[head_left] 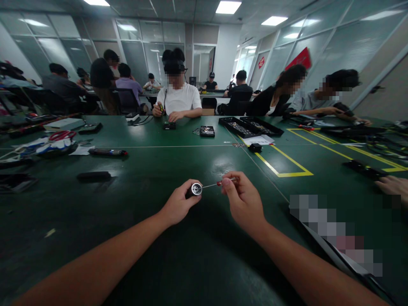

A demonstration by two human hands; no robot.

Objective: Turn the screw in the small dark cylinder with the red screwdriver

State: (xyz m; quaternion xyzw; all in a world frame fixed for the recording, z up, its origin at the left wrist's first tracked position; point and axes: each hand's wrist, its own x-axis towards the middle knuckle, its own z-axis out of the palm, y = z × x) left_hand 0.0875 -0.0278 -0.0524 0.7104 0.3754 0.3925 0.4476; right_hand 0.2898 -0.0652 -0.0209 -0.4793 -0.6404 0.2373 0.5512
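My left hand (179, 203) is wrapped round a dark cylinder (196, 189) with a silver rim, its open round end facing me. Between the thumb and fingers of my right hand (244, 199) is a small screwdriver (219, 183) with a reddish, see-through handle. Its thin metal shaft points left and reaches the rim of the cylinder; whether the tip touches anything inside is too small to tell. Both hands are above the green table (197, 263).
Black trays (251, 126) of small parts and a small black block (255, 147) lie ahead. On the left are a dark pen-shaped tool (108, 152) and a black piece (94, 175). Another person's hand (393, 189) is at right. People sit across the table.
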